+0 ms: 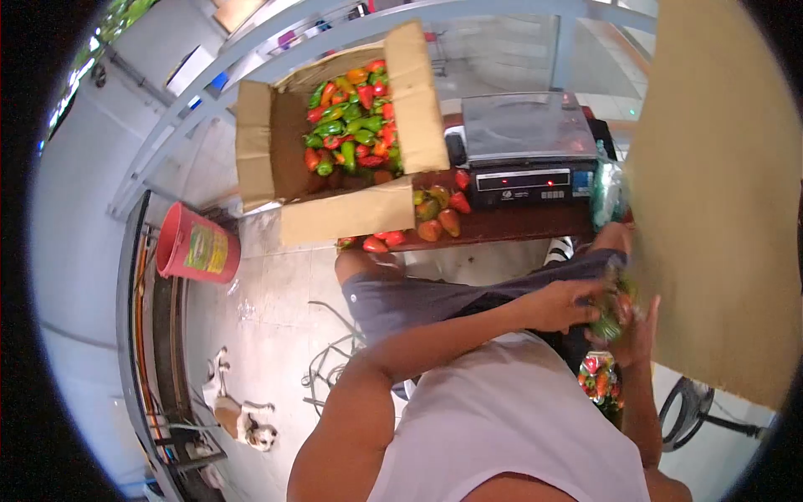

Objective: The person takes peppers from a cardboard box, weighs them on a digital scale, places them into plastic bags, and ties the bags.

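Observation:
My left hand [559,306] reaches across to the right, its fingers curled against a bundle of green and reddish peppers [609,322]. My right hand [641,336] grips the same bundle from the other side. Motion blurs the bundle, so I cannot tell whether a bag encloses it. Just below, between my body and right forearm, shiny clear plastic covers a pack of red, orange and green peppers [599,381]. A cardboard box [347,219] with its flaps spread holds many more peppers [351,125].
A digital scale [529,134] stands on a dark red bench [502,226], with loose peppers [439,213] beside it. A large cardboard sheet [719,201] rises at right. Leftward are a red bucket [196,247], tangled straps [330,364] and a dog [238,414] on the floor.

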A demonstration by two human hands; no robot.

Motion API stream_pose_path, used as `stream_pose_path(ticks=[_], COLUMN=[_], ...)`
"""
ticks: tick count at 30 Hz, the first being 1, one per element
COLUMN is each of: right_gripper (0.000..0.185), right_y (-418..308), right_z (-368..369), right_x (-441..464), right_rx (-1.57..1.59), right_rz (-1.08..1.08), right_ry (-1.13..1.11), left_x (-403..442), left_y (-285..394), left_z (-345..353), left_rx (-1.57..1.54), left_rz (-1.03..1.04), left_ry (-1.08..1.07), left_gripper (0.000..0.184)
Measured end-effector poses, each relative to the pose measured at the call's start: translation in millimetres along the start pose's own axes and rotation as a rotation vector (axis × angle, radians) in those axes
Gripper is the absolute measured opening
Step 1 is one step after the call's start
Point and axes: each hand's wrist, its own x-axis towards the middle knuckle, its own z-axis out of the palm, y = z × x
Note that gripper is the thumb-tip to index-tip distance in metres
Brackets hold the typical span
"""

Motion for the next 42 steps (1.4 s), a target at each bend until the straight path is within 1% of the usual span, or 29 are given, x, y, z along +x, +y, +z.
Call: stream_pose_path(ticks=[2,3,5,6,8,9,10,11,12,13,14,15,16,17,19,22,23,24,25,26,27,28,29,30,31,33,35,38,42], right_gripper=[0.056,0.054,0.050,0.046,0.037,0.034,0.031,0.043,0.048,0.047,0.046,0.045,0.044,0.043,0.041,0.039,0.037,0.037,0.027,0.024,0.025,0.024,0.022,0.020,0.021,0.029,0.033,0.025,0.016], right_y=[8,12,22,30,53,63,67,43,38,43,54,58,63,70,87,104,72,35,38,12,7,4,-4,-21,-9,-7,5,24,31], right_z=[-25,-37,-81,-126,-225,-262,-278,-208,-202,-211,-219,-224,-230,-236,-253,-272,-218,-149,-138,-88,-83,-82,-66,-31,-53,-63,-79,-84,-90], right_x=[-20,-26,-54,-69,-114,-139,-155,-151,-162,-171,-175,-178,-179,-179,-177,-162,-129,-89,-68,-35,-9,22,60,90,128,188,227,265,253], right_rx=[0.497,0.442,0.328,0.158,-0.300,-0.411,-0.437,-0.396,-0.510,-0.567,-0.605,-0.632,-0.650,-0.665,-0.654,-0.682,-1.036,-1.393,-1.322,-1.384,-1.386,-1.520,-1.467,-1.360,-1.349,-1.350,-1.795,-2.030,-1.731], right_rz=[0.214,0.276,0.365,0.429,0.590,0.701,0.922,1.026,1.035,1.020,0.964,0.908,0.839,0.764,0.561,0.078,-0.033,-0.161,-0.080,-0.253,-0.261,-0.380,-0.525,-0.413,-0.350,-0.409,-0.509,-0.046,-0.303], right_ry=[-0.163,-0.015,0.329,0.416,0.327,0.281,0.342,0.451,0.539,0.569,0.572,0.573,0.570,0.562,0.522,0.333,0.289,0.294,0.430,0.317,0.250,0.166,0.140,0.215,0.265,0.179,0.145,0.217,0.296], left_x=[-14,-25,-43,-50,-83,-109,-135,-157,-180,-206,-220,-242,-264,-278,-272,-252,-240,-246,-241,-222,-220,-221,-224,-225,-225,-220,-218,-225,-257], left_y=[-18,-24,-10,-10,-4,8,20,20,30,17,12,-19,-51,-71,-79,-98,-109,-115,-121,-79,-75,-81,-85,-87,-89,-91,-91,-91,-81], left_z=[-18,-26,-66,-86,-121,-138,-153,-180,-203,-254,-288,-344,-395,-431,-449,-464,-463,-465,-464,-422,-425,-435,-441,-443,-446,-446,-445,-442,-446], left_rx=[0.213,0.318,0.474,0.436,0.409,0.394,0.379,0.383,0.411,0.582,0.540,0.648,0.838,0.901,1.029,1.181,1.220,0.971,0.878,1.012,1.061,1.070,1.076,1.077,1.073,1.059,1.049,1.041,1.020], left_rz=[0.266,0.396,0.326,0.334,0.292,0.311,0.324,0.484,0.514,0.447,0.382,0.371,0.148,-0.324,-0.573,-0.935,-1.045,-0.953,-0.736,-0.774,-0.777,-0.795,-0.804,-0.805,-0.802,-0.784,-0.762,-0.743,-0.645], left_ry=[0.130,0.180,0.413,0.573,0.796,0.900,1.001,1.152,1.267,1.452,1.619,1.676,1.669,1.539,1.384,1.095,0.975,0.863,0.864,0.834,0.784,0.740,0.706,0.677,0.657,0.614,0.588,0.584,0.713], left_gripper=[0.045,0.043,0.036,0.029,0.028,0.027,0.027,0.021,0.021,0.019,0.019,0.018,0.019,0.032,0.040,0.051,0.056,0.063,0.065,0.066,0.066,0.066,0.066,0.066,0.066,0.067,0.067,0.068,0.070])
